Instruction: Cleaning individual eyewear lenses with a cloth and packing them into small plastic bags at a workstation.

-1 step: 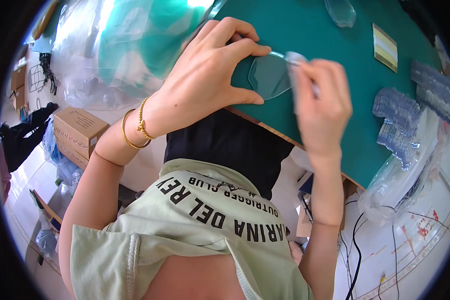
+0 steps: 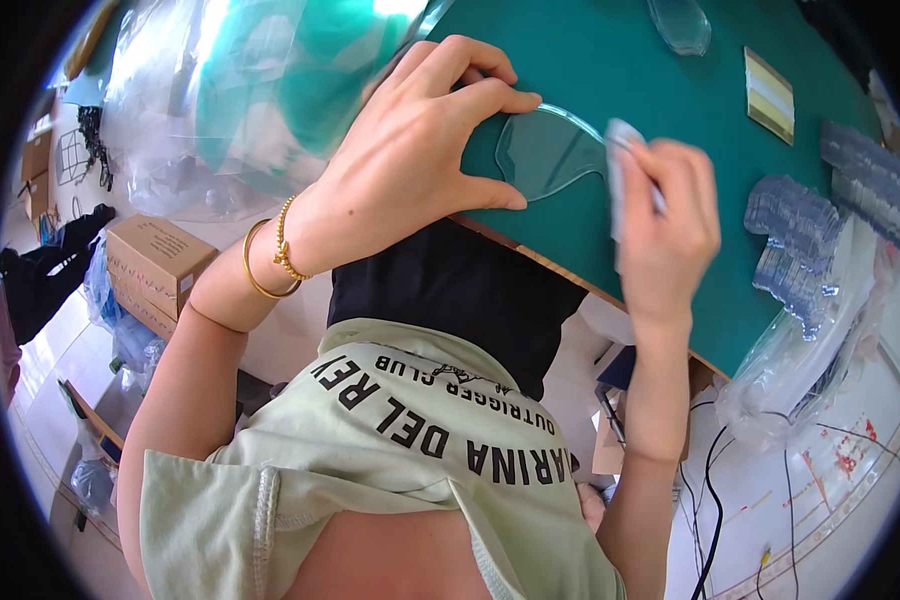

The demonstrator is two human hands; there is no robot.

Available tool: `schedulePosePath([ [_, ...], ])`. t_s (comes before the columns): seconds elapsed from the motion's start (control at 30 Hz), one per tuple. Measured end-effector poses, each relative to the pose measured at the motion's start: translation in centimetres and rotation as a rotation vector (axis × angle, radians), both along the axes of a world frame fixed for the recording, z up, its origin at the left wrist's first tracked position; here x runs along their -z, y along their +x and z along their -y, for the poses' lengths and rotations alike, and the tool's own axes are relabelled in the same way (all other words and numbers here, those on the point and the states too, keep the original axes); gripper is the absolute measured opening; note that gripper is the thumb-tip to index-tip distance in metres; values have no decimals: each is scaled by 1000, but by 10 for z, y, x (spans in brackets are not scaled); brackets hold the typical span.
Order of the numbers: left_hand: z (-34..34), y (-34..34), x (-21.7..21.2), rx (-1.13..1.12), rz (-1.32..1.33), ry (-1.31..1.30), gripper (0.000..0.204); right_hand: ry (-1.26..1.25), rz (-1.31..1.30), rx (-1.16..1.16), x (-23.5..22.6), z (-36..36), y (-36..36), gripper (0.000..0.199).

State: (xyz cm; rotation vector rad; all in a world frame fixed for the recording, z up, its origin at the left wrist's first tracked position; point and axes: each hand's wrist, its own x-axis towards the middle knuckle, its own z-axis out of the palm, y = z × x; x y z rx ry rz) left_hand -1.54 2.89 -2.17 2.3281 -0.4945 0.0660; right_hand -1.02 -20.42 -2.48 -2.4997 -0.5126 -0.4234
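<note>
- Desk (image 2: pixel 610 60) topped in green, its wooden front edge running diagonally just under both hands; bare green surface lies beyond them.
- Plastic bags (image 2: pixel 220 90), clear and crumpled, crowd the desk's left end; another bag (image 2: pixel 800 370) sags off the right edge holding clear pieces.
- Left hand (image 2: pixel 410 150) pins a clear curved lens (image 2: pixel 545 150) flat near the front edge, grip clamped on its rim.
- Right hand (image 2: pixel 670 230), grip closed on a pale cloth (image 2: pixel 620 170), touches the lens's right end.

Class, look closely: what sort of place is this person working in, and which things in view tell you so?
Probably a small workshop or assembly bench. A green work mat holds stacks of clear plastic pieces, the left hand steadies a clear lens-shaped piece, and cardboard boxes sit on the floor.
</note>
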Motion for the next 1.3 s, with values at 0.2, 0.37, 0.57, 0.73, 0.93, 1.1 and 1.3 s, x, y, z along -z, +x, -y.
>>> schedulePosePath([
  [0.2,2,-2,-2,7,-8,10,57,-3,23,-60,7,48,-47,14],
  [0.37,6,0,-2,24,26,25,58,12,122,-75,7,21,-16,11],
  [0.57,1,-4,-10,14,54,44,54,16,44,223,3,40,-42,6],
  [0.73,6,-19,-15,-15,77,38,74,-219,-132,433,-17,107,-75,14],
  [0.93,-18,-47,-33,96,76,-398,51,-48,43,291,-56,6,-32,18],
  [1.1,-80,-25,-45,-389,83,-605,36,-30,-48,-384,-48,-133,32,34],
  [1.3,-190,19,-31,-710,-28,-737,49,-233,41,-536,-21,-197,52,54],
])
